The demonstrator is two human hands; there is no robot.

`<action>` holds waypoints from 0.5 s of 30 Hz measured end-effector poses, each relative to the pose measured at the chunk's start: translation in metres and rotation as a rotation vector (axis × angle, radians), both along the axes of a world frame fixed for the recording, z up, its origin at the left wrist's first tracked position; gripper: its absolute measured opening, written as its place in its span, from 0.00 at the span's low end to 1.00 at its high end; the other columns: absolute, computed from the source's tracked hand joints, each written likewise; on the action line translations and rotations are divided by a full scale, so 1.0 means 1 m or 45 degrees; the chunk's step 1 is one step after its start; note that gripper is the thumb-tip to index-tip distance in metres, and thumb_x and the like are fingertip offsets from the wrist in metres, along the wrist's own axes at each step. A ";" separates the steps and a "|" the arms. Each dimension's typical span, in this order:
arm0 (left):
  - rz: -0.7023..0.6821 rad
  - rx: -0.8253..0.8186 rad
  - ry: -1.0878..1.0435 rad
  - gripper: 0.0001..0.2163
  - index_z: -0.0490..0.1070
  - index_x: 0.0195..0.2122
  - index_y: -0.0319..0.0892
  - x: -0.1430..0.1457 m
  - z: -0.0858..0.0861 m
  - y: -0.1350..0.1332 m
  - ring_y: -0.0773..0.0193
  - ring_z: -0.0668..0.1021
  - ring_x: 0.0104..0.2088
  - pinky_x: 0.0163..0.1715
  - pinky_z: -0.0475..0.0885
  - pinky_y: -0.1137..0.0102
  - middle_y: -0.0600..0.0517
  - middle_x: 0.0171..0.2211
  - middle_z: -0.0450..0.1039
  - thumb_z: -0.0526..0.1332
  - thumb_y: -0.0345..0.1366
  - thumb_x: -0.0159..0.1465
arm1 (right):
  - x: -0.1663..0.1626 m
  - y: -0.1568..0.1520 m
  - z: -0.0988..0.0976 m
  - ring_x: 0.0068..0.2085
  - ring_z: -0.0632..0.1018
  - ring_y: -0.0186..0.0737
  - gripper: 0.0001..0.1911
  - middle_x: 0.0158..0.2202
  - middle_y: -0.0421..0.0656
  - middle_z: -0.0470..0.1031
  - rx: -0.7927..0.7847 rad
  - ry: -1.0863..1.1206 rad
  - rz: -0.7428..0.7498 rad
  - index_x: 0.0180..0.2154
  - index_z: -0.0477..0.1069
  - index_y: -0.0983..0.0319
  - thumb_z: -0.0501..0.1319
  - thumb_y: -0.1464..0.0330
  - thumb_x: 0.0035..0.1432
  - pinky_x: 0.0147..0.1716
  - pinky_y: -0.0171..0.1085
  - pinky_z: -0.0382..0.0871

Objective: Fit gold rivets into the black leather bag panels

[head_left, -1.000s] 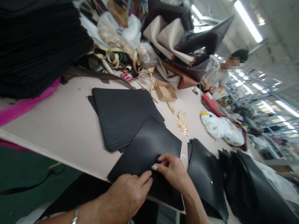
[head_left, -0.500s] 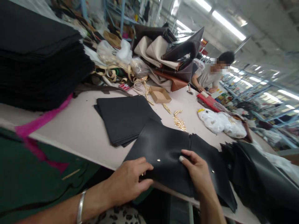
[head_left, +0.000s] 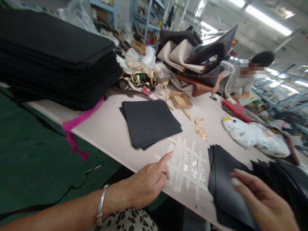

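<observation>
My left hand [head_left: 149,183] rests at the table's near edge. Its index finger reaches out and touches white tape strips [head_left: 186,163] stuck to the tabletop, and a small metal stud [head_left: 164,172] shows pinched at the thumb. My right hand [head_left: 262,202] lies with fingers spread on a pile of black leather pieces [head_left: 222,176] at the lower right. A neat stack of black textured panels [head_left: 150,122] lies just beyond the tape.
A tall stack of black sheets [head_left: 55,61] fills the left, with a pink strip [head_left: 79,120] hanging below. Gold studs [head_left: 201,130], a small cardboard box [head_left: 181,100], a white plastic bag [head_left: 255,136] and piled bags [head_left: 192,54] lie beyond. A co-worker [head_left: 237,81] sits at the far end.
The black leather piece both hands held has gone right onto the pile, uncovering the tape strips. My left hand now points at the tape; my right hand has spread flat.
</observation>
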State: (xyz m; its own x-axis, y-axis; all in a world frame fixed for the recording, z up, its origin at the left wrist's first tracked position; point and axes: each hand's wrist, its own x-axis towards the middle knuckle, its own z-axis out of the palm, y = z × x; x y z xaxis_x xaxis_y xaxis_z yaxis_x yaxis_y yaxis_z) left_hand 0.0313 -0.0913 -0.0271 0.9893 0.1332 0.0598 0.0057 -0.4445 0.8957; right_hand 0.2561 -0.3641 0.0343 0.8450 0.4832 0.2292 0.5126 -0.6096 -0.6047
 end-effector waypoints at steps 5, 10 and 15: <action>-0.027 -0.139 0.018 0.30 0.37 0.71 0.34 -0.003 -0.005 0.005 0.59 0.73 0.46 0.53 0.65 0.62 0.45 0.48 0.72 0.43 0.29 0.68 | -0.098 0.114 -0.031 0.37 0.81 0.38 0.12 0.39 0.41 0.81 0.016 0.185 0.534 0.46 0.76 0.57 0.61 0.65 0.59 0.38 0.34 0.76; 0.037 -0.670 0.209 0.35 0.39 0.72 0.41 -0.003 -0.006 0.014 0.61 0.75 0.40 0.43 0.69 0.66 0.51 0.41 0.74 0.49 0.30 0.64 | -0.114 0.143 -0.039 0.40 0.78 0.35 0.14 0.41 0.38 0.78 0.084 0.231 0.763 0.49 0.72 0.54 0.59 0.72 0.61 0.42 0.34 0.72; 0.136 -0.840 0.268 0.36 0.42 0.72 0.39 -0.004 -0.008 0.018 0.64 0.71 0.32 0.36 0.65 0.69 0.55 0.29 0.71 0.51 0.31 0.62 | -0.107 0.149 -0.051 0.42 0.79 0.36 0.13 0.41 0.37 0.79 0.118 0.283 0.803 0.47 0.73 0.53 0.58 0.72 0.62 0.43 0.34 0.72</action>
State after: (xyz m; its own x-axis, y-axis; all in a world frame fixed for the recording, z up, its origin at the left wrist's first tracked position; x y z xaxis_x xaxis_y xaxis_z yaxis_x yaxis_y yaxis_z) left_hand 0.0274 -0.0730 -0.0354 0.9505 0.1730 -0.2582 0.2218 0.2044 0.9534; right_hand 0.1486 -0.2153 -0.0163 0.4394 0.8862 0.1469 0.6106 -0.1747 -0.7724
